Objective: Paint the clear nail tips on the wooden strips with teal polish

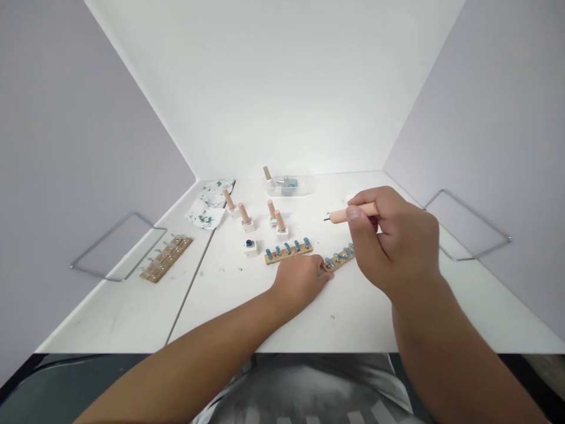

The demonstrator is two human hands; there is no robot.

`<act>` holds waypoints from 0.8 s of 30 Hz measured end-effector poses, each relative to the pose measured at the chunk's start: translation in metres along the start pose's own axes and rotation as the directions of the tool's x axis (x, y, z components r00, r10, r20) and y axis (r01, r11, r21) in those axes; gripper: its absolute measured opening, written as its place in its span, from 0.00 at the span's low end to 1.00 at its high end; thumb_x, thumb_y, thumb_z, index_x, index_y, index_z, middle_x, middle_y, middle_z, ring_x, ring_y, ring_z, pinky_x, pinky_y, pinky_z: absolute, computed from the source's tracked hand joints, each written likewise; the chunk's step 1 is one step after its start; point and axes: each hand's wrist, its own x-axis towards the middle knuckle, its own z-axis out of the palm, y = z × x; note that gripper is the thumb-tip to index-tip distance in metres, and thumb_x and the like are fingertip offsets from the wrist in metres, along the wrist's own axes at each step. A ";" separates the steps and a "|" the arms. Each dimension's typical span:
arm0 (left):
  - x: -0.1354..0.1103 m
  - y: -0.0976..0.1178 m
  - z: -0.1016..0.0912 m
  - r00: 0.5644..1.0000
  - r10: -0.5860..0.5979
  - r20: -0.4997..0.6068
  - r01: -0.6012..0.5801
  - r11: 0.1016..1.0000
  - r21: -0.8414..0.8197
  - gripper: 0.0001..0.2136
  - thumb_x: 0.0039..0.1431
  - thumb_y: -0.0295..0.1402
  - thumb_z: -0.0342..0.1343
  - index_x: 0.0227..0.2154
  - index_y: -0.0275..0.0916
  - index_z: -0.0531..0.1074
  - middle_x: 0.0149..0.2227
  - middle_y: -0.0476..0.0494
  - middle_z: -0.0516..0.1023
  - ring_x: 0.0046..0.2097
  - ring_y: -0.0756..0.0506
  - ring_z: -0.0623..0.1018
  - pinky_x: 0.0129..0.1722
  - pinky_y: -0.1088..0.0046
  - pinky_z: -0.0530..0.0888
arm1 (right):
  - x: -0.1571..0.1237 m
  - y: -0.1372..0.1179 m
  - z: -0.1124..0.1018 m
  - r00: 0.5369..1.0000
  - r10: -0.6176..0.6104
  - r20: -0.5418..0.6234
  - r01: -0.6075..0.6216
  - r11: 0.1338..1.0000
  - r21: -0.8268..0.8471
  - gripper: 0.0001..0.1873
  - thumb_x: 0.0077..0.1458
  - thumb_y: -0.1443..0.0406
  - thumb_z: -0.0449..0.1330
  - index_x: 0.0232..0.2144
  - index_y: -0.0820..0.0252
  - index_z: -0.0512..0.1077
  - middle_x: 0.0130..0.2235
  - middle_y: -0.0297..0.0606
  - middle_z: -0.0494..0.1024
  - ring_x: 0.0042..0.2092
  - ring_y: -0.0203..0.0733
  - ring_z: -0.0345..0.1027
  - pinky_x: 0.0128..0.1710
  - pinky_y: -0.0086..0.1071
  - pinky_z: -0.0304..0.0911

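Note:
My right hand (392, 235) is closed around the peach cap of a nail polish brush (339, 217), its dark tip pointing left above the table. Low on the table, my left hand (300, 280) grips the left end of a wooden nail tip stand (338, 265) carrying blue nail tips; my right hand hides its far end. Just beyond my left hand lies a second wooden stand (289, 254) with several blue tips. An uncapped white polish bottle (251, 248) with dark polish at its mouth stands to the left of that stand.
Several capped polish bottles (246, 224) stand behind the stands. A clear tray (300, 187) holds small items near the back wall. Stained wipes (206, 213) and a stand with clear tips (166, 259) are at left. Wire frames (468, 227) extend from both side panels.

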 end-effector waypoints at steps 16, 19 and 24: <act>-0.062 -0.092 -0.055 0.967 -0.247 -0.065 0.241 0.967 -0.086 0.21 0.53 0.45 0.50 0.47 0.41 0.69 0.35 0.46 0.77 0.31 0.45 0.75 0.27 0.73 0.65 | 0.007 0.010 0.015 1.000 -0.001 0.012 -0.001 0.989 0.151 0.05 0.56 0.66 0.56 0.34 0.58 0.71 0.31 0.34 0.79 0.22 0.31 0.61 0.22 0.28 0.59; -0.051 -0.099 -0.046 0.971 -0.237 -0.041 0.232 0.968 -0.095 0.14 0.51 0.44 0.52 0.35 0.41 0.72 0.30 0.48 0.76 0.29 0.46 0.74 0.26 0.73 0.62 | 0.010 0.000 0.018 0.998 -0.021 0.064 0.010 0.987 0.161 0.04 0.56 0.66 0.55 0.34 0.58 0.71 0.32 0.34 0.80 0.20 0.29 0.58 0.23 0.28 0.60; -0.040 -0.102 -0.040 0.976 -0.216 -0.024 0.212 0.972 -0.102 0.11 0.51 0.43 0.52 0.24 0.41 0.66 0.25 0.49 0.73 0.26 0.47 0.71 0.24 0.74 0.58 | 0.010 -0.004 0.029 0.994 -0.022 0.110 0.006 0.990 0.139 0.06 0.56 0.64 0.55 0.35 0.59 0.70 0.31 0.34 0.80 0.21 0.31 0.61 0.24 0.29 0.61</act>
